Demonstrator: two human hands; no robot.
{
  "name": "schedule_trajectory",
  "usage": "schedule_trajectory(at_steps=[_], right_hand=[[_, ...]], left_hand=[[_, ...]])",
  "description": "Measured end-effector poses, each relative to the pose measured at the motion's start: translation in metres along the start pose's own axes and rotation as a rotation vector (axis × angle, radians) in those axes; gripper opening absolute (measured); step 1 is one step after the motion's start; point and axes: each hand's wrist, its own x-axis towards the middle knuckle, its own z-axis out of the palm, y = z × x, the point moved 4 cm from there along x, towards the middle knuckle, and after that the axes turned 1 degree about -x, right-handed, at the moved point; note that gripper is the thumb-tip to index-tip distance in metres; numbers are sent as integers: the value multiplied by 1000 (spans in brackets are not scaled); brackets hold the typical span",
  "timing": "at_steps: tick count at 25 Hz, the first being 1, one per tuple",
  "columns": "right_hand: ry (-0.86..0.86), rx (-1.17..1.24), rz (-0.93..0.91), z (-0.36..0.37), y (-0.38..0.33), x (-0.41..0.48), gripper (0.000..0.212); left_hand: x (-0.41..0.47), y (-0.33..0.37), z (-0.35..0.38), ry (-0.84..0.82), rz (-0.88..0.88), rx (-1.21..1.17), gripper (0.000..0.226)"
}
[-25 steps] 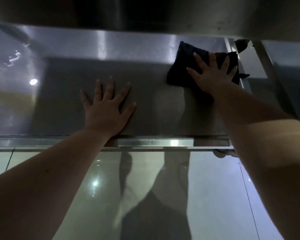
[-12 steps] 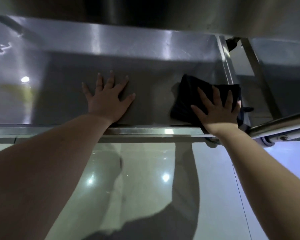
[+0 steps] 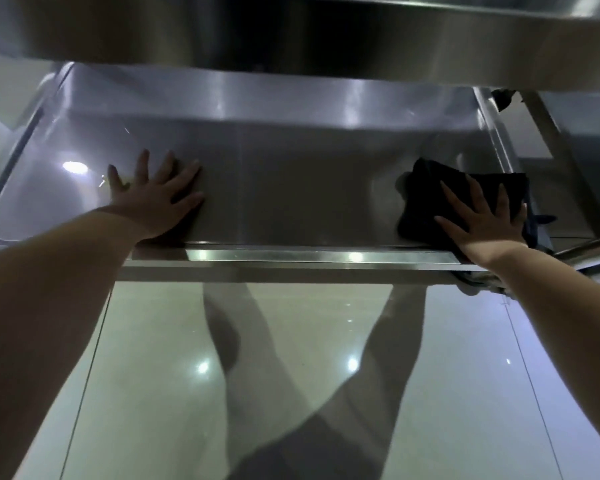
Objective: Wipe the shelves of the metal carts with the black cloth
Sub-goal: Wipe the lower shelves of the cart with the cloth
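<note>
Pulled forward from the back of the shelf [image 3: 291,188] over the last second, the black cloth [image 3: 426,188] now lies bunched at the near right corner, just behind the front rim [image 3: 291,254], where it already lay half a second ago. We press our right hand [image 3: 485,226] flat on top of it, fingers spread and straight. The palm sits at the cloth's near edge and the wrist crosses the rim. A fold of the cloth sticks out past the little finger toward the shelf's right side. Our left hand [image 3: 156,199] stays planted on the bare steel well to the left, palm down, fingers fanned, holding nothing. Both forearms reach in from the bottom corners of the view. An upper shelf [image 3: 361,46] hangs overhead, and a shadow lies across the middle of the lower one. At the right, a slanting post [image 3: 551,140] rises beside the shelf's edge. Below the rim, the glossy tiled floor [image 3: 136,358] carries bright light reflections and dark shadows.
</note>
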Motion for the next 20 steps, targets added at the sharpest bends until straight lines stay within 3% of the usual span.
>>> schedule_trajectory(at_steps=[4,9,13,17,20], right_hand=[[18,-43,-145,3,-62,-18,62],[28,-67,-338,18,-208,-40,60],[45,-4,-288,5,-279,16,65],[-50,92,-83,-21,-300,97,66],[-65,56,-115,-24,-301,95,65]], left_hand=[[-2,3,11,172,50,-75,59],[-1,-1,15,201,52,-109,61],[1,-4,19,238,79,-156,62],[3,-3,22,250,71,-174,66],[5,-5,22,264,77,-187,66]])
